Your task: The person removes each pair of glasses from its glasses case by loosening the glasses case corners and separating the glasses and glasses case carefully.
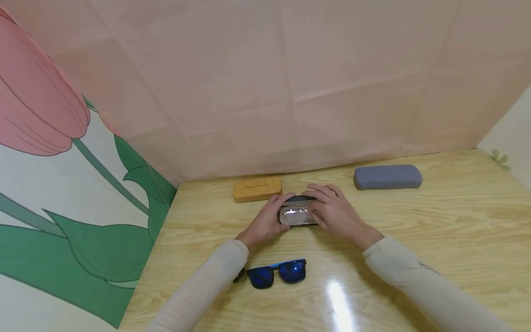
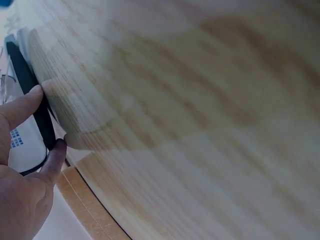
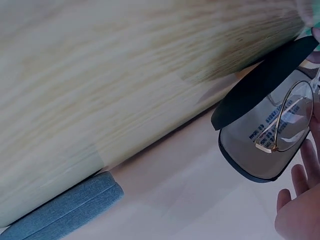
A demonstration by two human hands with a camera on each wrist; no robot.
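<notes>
An opened dark glasses case (image 1: 299,198) with a pale lining stands between both hands, its inside facing me. My left hand (image 1: 265,222) holds the left end; in the left wrist view, thumb and finger (image 2: 56,159) press on its dark edge. A pair of thin-rimmed clear eyeglasses (image 3: 296,116) is at the case's opening, in front of the lining printed with blue text. My right hand (image 1: 335,213) pinches the eyeglasses at their right side, its other fingers spread behind the case. Those fingertips partly hide the right end of the eyeglasses.
Black sunglasses (image 1: 293,272) with blue lenses lie in front, near the left forearm. A mustard-yellow case (image 1: 257,189) sits behind the left hand, and a grey-blue case (image 1: 388,177) stands at the back right. Pink cloth (image 1: 232,92) hangs along the table's far edge.
</notes>
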